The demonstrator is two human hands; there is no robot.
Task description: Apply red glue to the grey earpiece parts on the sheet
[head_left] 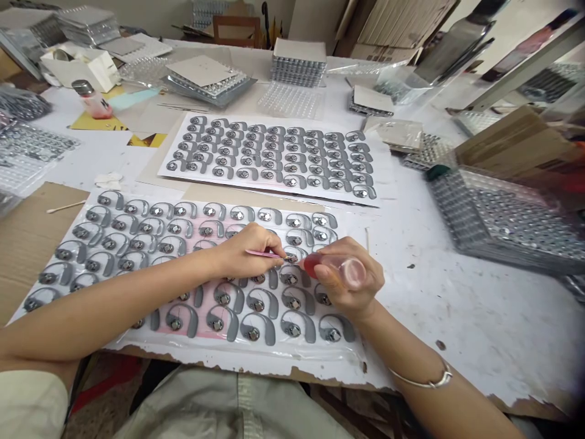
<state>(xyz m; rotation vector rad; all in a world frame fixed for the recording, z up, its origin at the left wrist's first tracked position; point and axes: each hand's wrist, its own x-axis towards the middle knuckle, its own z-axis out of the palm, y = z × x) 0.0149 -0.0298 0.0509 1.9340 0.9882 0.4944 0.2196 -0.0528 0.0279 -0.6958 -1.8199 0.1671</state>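
Grey ear-hook earphone shells (256, 299) lie in rows on a white sheet, each with a round metal part in it. My left hand (249, 250) pinches a thin pink tweezer-like tool (261, 253), its tip at one earphone shell (292, 255) near the right side of the sheet. In my right hand (350, 274) is a small clear squeeze bottle (336, 268) with red at its front end. The bottle is tilted, base toward me, and its front end points at that same shell. Whether its nozzle touches the shell, I cannot tell.
Behind lies a second board (274, 152) of similar shells. Stacked plastic trays (299, 64) stand at the back, and more trays (512, 219) on the right. A small capped bottle (92, 99) and a cotton swab (66, 207) are to the left.
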